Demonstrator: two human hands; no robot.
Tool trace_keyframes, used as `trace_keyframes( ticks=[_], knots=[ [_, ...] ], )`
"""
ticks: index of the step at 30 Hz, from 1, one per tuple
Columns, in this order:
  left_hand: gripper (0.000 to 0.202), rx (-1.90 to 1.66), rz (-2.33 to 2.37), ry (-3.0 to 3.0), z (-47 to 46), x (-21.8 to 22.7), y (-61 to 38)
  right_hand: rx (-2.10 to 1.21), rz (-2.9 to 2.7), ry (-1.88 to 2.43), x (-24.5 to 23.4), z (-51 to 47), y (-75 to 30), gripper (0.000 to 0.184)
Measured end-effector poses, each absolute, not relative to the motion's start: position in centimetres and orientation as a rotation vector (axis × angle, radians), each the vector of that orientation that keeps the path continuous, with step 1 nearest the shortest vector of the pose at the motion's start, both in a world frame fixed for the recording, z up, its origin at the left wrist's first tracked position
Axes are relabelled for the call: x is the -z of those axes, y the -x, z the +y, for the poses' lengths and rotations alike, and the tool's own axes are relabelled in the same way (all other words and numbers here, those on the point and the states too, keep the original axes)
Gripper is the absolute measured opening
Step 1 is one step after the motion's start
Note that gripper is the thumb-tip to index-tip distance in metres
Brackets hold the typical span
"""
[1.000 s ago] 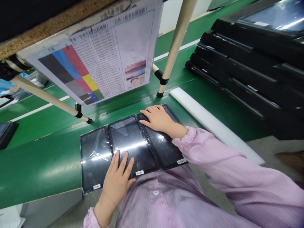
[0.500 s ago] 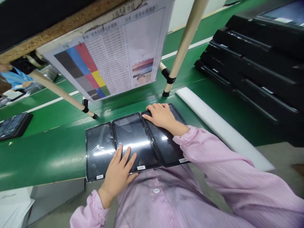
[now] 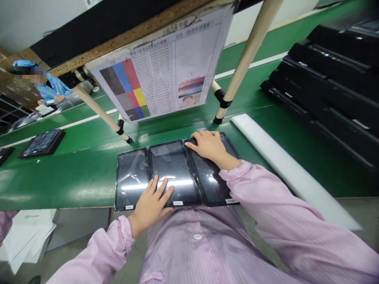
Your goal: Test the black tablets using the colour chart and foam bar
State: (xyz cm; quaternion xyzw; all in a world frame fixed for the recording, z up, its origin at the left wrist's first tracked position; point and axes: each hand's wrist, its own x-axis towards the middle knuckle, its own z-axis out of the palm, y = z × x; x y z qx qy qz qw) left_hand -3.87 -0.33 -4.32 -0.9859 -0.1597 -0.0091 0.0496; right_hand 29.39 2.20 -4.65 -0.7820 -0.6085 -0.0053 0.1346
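Three dark tablets or screen panels with glossy faces and small white labels at their near edges lie side by side: a left tablet (image 3: 132, 167), a middle tablet (image 3: 168, 157) and a right tablet (image 3: 204, 167). Clear film shows on the left one. My left hand (image 3: 152, 203) rests with spread fingers on the lower part of the middle tablet, its fingertips near the seam with the left one. My right hand (image 3: 209, 146) lies over the far part of the right tablet, thumb apart, fingertips at its far edge. Neither hand is wrapped around anything.
A printed colour chart sheet (image 3: 160, 71) hangs from a pole-legged shelf ahead. On the right are a white foam strip (image 3: 284, 165) and stacked black trays (image 3: 334, 86). More tablets (image 3: 43, 142) sit left on the green bench (image 3: 74, 173). A co-worker (image 3: 51, 86) is beyond.
The camera view has shifted, so the chart and trays sit further right and the co-worker shows more fully. Both hands stay on the tablets in nearly the same places.
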Motion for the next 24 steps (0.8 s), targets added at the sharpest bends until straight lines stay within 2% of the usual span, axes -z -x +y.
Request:
trace_keyframes(
  ticks=[7,17,24],
  knots=[
    [0.077,0.046,-0.527,3.003,-0.70,4.27,4.06,0.025,-1.750,2.277,4.56,2.14,-29.24,0.051],
    [0.083,0.145,-0.554,3.043,-1.22,4.47,3.97,0.041,-1.742,2.264,5.00,2.10,-29.33,0.050],
    [0.068,0.300,-0.548,3.062,-1.26,4.80,4.14,0.059,-1.711,2.230,5.12,2.30,-29.46,0.046]
  ],
)
